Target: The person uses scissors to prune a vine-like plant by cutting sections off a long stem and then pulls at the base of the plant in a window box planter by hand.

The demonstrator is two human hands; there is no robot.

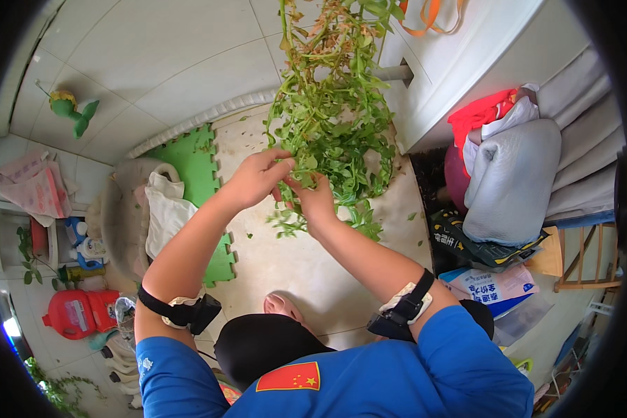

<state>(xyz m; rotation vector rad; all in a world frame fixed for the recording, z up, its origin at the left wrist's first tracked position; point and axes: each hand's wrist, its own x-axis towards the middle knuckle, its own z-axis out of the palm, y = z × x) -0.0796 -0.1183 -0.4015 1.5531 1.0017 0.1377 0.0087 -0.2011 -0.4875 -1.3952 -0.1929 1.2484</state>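
Observation:
A long leafy green vine (341, 111) hangs down in front of me, with dry brown leaves among its upper stems. My left hand (261, 175) is closed at the vine's left edge, its fingers pinching among the leaves. Right beside it, my right hand (315, 200) is closed on the vine too, with leaves around its fingertips. Something small and reddish shows between the two hands, too hidden to name. Leafy ends of the vine trail below my hands, close to the floor (258, 279).
At left, a green foam mat (191, 167) lies beside a grey pet bed (122, 216) with a white cloth (166, 209). Red jugs (83, 313) stand nearby. On the right are a grey rolled cushion (514, 181), a black bag (481, 240) and a wooden rack (592, 258). Loose leaves dot the floor.

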